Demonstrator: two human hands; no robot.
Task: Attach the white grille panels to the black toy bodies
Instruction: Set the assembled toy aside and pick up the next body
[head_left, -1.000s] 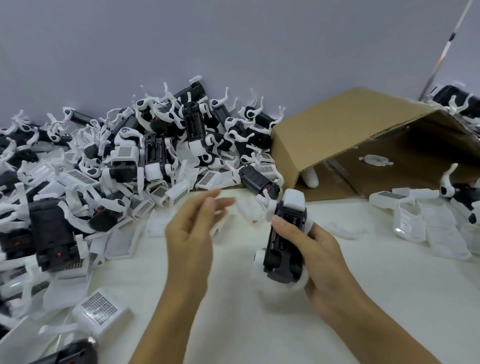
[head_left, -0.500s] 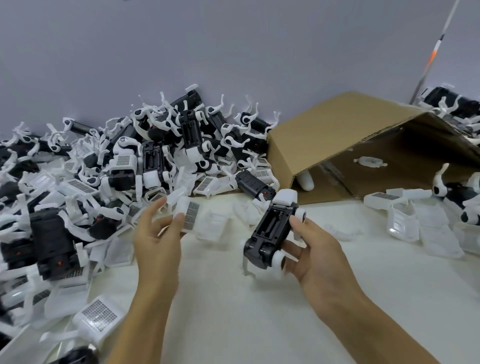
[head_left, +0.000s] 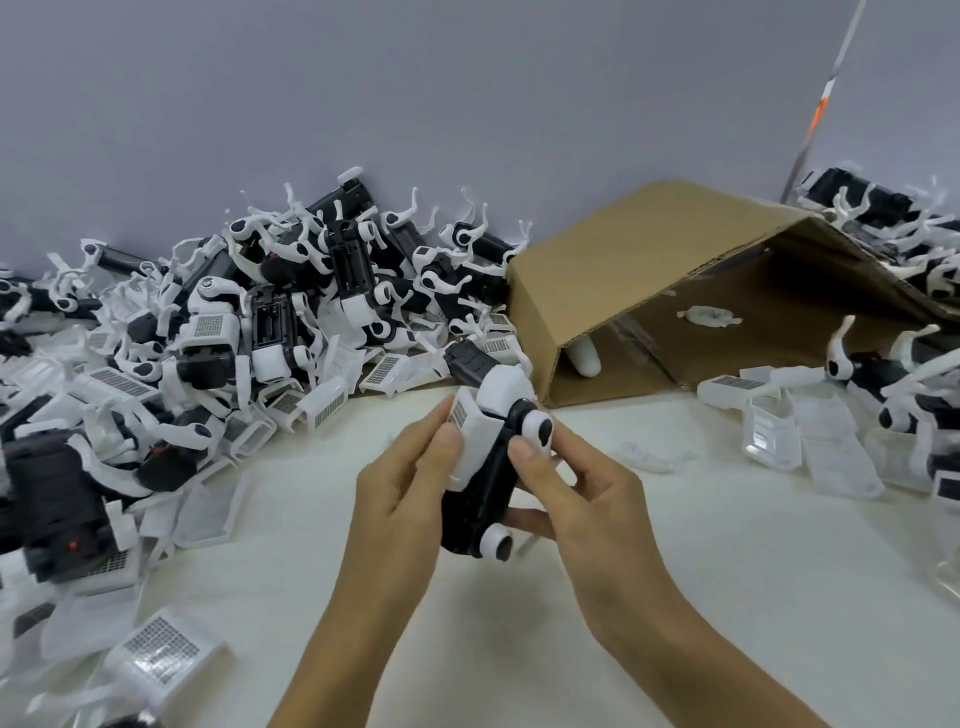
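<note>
A black toy body (head_left: 478, 499) with white round joints is held above the white table in the middle of the view. My right hand (head_left: 576, 499) grips it from the right side. My left hand (head_left: 402, 488) holds a white grille panel (head_left: 467, 441) and presses it against the left side of the body, thumb on the panel. A white head piece sits at the body's far end. Whether the panel is seated on the body is hidden by my fingers.
A big heap of black toy bodies and white parts (head_left: 249, 332) fills the left and back. Loose grille panels (head_left: 161, 649) lie at the near left. A cardboard box (head_left: 649, 270) lies on its side at the back right, with more parts (head_left: 810, 436) beside it.
My left hand picked a grille panel from the heap and brought it to the toy body. My right hand turned the body and moved it toward the centre.
</note>
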